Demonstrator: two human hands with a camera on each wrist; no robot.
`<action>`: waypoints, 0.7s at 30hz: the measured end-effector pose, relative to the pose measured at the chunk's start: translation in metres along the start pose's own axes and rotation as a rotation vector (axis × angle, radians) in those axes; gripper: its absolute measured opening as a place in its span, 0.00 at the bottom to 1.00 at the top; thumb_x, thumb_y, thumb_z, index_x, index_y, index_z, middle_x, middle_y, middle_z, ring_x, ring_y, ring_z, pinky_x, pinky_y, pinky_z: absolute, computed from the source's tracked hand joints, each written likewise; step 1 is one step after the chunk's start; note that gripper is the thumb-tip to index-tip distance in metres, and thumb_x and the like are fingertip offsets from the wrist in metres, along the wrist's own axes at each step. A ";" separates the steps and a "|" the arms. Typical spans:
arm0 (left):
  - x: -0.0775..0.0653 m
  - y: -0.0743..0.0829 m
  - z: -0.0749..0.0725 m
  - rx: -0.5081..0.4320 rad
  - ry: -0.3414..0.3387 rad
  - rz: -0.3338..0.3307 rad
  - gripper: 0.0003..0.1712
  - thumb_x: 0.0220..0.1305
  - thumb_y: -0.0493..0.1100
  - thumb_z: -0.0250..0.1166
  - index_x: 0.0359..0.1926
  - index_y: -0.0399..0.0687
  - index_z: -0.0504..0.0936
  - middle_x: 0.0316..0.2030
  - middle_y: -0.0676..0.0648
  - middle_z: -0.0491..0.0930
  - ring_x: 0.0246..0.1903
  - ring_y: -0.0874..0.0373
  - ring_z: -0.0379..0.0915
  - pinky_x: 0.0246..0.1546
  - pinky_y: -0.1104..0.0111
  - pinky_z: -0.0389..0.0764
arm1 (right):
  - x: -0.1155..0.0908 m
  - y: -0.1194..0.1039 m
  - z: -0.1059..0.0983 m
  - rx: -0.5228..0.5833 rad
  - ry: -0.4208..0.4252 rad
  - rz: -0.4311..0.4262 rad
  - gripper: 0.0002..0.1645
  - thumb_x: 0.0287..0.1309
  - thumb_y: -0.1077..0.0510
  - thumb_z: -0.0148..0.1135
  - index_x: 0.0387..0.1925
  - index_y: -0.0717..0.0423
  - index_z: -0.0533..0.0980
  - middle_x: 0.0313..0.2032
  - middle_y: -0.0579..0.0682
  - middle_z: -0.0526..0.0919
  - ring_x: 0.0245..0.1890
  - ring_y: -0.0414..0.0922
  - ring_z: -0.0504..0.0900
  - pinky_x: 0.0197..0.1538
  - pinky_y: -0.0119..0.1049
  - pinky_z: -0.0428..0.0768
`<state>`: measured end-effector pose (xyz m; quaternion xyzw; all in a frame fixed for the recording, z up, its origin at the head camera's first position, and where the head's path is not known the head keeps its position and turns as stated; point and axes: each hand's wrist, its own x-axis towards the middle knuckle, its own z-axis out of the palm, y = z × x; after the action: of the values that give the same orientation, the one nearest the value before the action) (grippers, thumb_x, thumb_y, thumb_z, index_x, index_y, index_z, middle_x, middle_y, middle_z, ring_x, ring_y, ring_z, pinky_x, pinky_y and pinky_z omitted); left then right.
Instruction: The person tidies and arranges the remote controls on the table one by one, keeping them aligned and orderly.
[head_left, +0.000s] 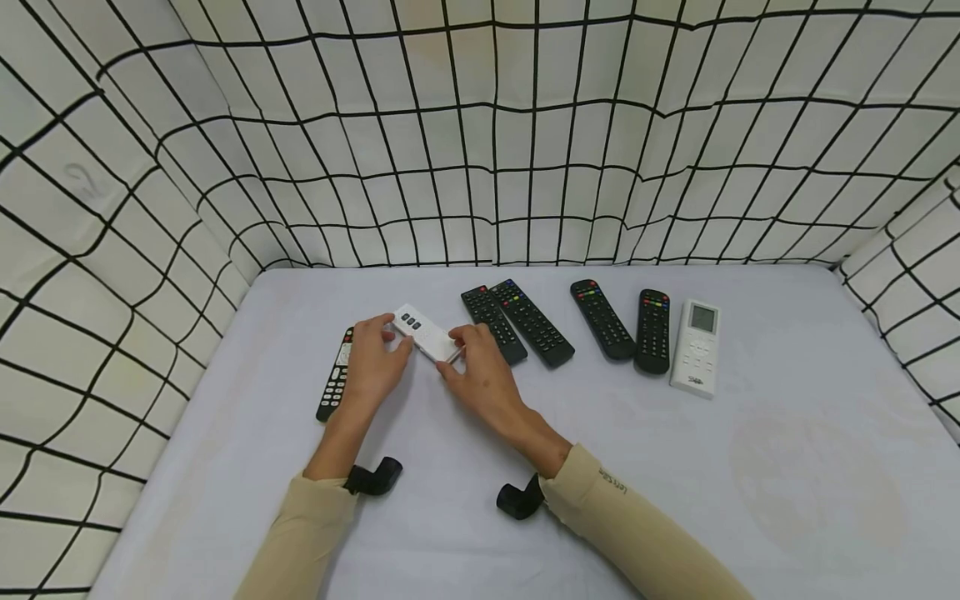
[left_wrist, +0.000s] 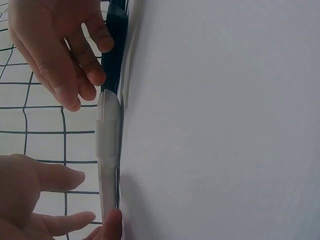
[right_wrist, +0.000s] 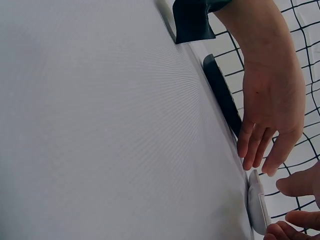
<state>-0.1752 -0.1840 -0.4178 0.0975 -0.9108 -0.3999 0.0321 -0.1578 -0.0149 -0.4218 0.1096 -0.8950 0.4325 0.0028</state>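
A white remote control [head_left: 423, 333] with several dark buttons lies at a slant on the white table, between both hands. My left hand [head_left: 373, 362] is at its far left end, fingers loosely bent and pointing down, thumb by the near edge. At the opposite end my right hand [head_left: 480, 371] is held the same way, its forefinger and thumb close about the corner. In the left wrist view, the remote's narrow side shows, with loose fingertips around it. Whether any fingertip touches it is hard to tell. A black-and-white remote [head_left: 333, 385] lies beside and partly under the left hand's outline.
Two black remotes [head_left: 492, 323] [head_left: 534, 325] lie together behind the right hand. Farther right are two more black remotes [head_left: 602, 321] [head_left: 652, 332] and a white air-conditioner remote [head_left: 696, 346] with a small screen. White walls with black netting [head_left: 510, 137] surround the table.
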 end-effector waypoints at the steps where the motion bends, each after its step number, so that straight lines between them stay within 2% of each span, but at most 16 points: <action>1: 0.000 0.000 0.000 0.007 -0.001 -0.004 0.34 0.73 0.42 0.61 0.74 0.31 0.66 0.66 0.28 0.67 0.60 0.36 0.73 0.61 0.47 0.75 | 0.000 0.000 0.000 0.003 -0.006 0.005 0.31 0.62 0.57 0.74 0.64 0.61 0.75 0.53 0.54 0.78 0.49 0.46 0.79 0.47 0.33 0.80; 11: 0.008 0.000 0.001 0.000 -0.011 -0.025 0.38 0.72 0.43 0.62 0.76 0.28 0.61 0.63 0.27 0.68 0.57 0.36 0.73 0.61 0.48 0.75 | -0.001 0.002 0.002 0.010 -0.035 0.036 0.34 0.62 0.58 0.74 0.67 0.62 0.72 0.54 0.57 0.74 0.46 0.45 0.81 0.43 0.32 0.80; 21: 0.017 0.000 -0.003 0.043 -0.056 -0.041 0.44 0.72 0.44 0.62 0.78 0.26 0.54 0.75 0.23 0.57 0.59 0.34 0.73 0.61 0.47 0.76 | 0.004 0.004 0.002 -0.016 -0.048 0.022 0.36 0.62 0.59 0.74 0.67 0.64 0.70 0.51 0.59 0.77 0.44 0.46 0.82 0.42 0.33 0.80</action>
<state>-0.1916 -0.1894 -0.4157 0.1056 -0.9175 -0.3834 -0.0039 -0.1622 -0.0146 -0.4253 0.1100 -0.8994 0.4224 -0.0228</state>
